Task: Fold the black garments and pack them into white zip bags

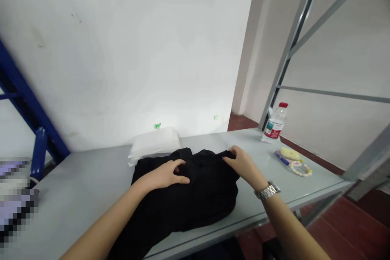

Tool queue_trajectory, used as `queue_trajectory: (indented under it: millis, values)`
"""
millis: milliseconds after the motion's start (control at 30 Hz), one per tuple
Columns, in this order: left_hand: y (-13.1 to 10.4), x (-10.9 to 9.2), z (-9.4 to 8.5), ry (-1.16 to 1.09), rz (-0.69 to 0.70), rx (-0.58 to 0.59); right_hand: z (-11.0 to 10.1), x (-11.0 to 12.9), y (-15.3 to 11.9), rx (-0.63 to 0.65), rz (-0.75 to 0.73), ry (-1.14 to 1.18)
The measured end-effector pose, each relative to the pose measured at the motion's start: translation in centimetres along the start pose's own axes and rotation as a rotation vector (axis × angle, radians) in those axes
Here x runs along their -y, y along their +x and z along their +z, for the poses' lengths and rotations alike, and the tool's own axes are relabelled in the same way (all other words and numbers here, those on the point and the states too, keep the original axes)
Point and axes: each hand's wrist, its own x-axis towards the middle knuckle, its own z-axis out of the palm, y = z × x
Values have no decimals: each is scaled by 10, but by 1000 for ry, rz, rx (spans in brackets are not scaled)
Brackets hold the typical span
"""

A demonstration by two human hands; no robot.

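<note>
A black cloth lies bunched on the grey table, its lower left part reaching past the front edge. My left hand rests on the middle of the cloth, thumb and fingers apart, with dark fabric between them. At the cloth's upper right corner, my right hand pinches the fabric edge between thumb and fingers; a metal watch is on that wrist. Behind the cloth sits a stack of clear plastic bags, partly covered by it.
On the right of the grey table stand a bottle with a red cap, a yellow round item, a blue pen-like item and a beaded loop. A white panel rises behind; metal frames flank both sides.
</note>
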Motion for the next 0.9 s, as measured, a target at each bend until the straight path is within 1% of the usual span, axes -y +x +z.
queue_trajectory:
  millis: [67, 133, 167, 200, 233, 267, 300, 367, 400, 433, 467, 533, 567, 600, 633, 700, 767, 833, 900]
  values:
    - [-3, -10, 19, 129, 42, -120, 0, 21, -6, -93, -30, -60]
    - [-7, -21, 41, 259, 98, -215, 7, 45, -14, -168, -76, -124]
    - [-9, -25, 50, 300, 120, -236, 12, 56, -19, -187, -94, -149]
    - [-12, -29, 57, 314, 141, -234, 19, 66, -24, -192, -106, -165]
    - [-15, -32, 61, 302, 162, -202, 27, 75, -29, -176, -116, -167]
    - [-18, -32, 60, 269, 183, -145, 36, 81, -35, -142, -129, -153]
    - [-21, -31, 56, 221, 200, -84, 44, 85, -40, -91, -158, -122]
    - [-27, -23, 37, 109, 213, 6, 58, 84, -49, 26, -243, 2]
    - [-29, -16, 25, 66, 200, 17, 62, 81, -52, 59, -279, 83]
    - [-30, -8, 14, 37, 171, 9, 65, 75, -54, 53, -294, 154]
    - [-30, 1, 3, 25, 132, -16, 67, 69, -56, 1, -282, 194]
    - [-27, 20, -10, 37, 46, -74, 67, 55, -60, -169, -193, 159]
    - [-25, 29, -12, 50, 8, -93, 67, 48, -61, -239, -146, 91]
    - [-22, 36, -11, 61, -23, -102, 68, 43, -63, -275, -106, 10]
    - [-19, 42, -9, 71, -44, -103, 69, 39, -64, -274, -76, -70]
    - [-15, 48, -2, 81, -65, -92, 72, 35, -66, -206, -33, -199]
    - [-14, 49, 3, 88, -77, -79, 75, 37, -67, -135, -1, -281]
    - [-19, 48, 0, 98, -95, -57, 77, 42, -66, -114, 17, -316]
    - [-27, 50, -9, 95, -108, -17, 76, 50, -64, -124, 29, -327]
